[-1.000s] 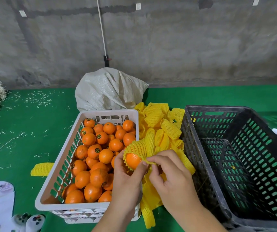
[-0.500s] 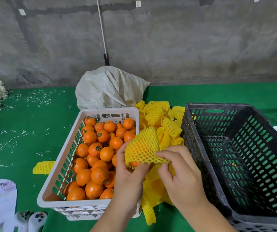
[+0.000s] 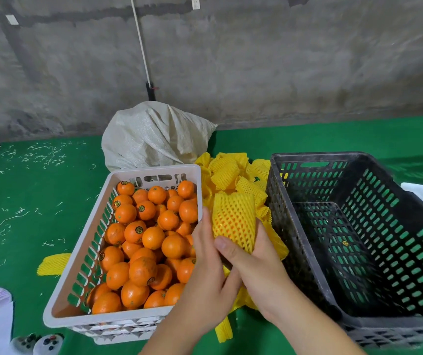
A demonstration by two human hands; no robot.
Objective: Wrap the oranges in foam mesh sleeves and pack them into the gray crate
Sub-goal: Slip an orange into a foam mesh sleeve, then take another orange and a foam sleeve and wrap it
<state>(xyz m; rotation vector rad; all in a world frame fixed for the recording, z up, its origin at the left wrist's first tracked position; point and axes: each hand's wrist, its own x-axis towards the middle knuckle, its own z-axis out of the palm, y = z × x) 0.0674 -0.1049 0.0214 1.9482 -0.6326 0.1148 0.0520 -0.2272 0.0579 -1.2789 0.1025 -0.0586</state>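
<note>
At the lower middle of the frame, the left hand and the right hand together grip one orange already covered by a yellow foam mesh sleeve, fingers curled round it from both sides and the right thumb pressed across its front. It is held above the gap between the white crate of loose oranges at left and the gray crate at right. A heap of spare sleeves lies behind it.
</note>
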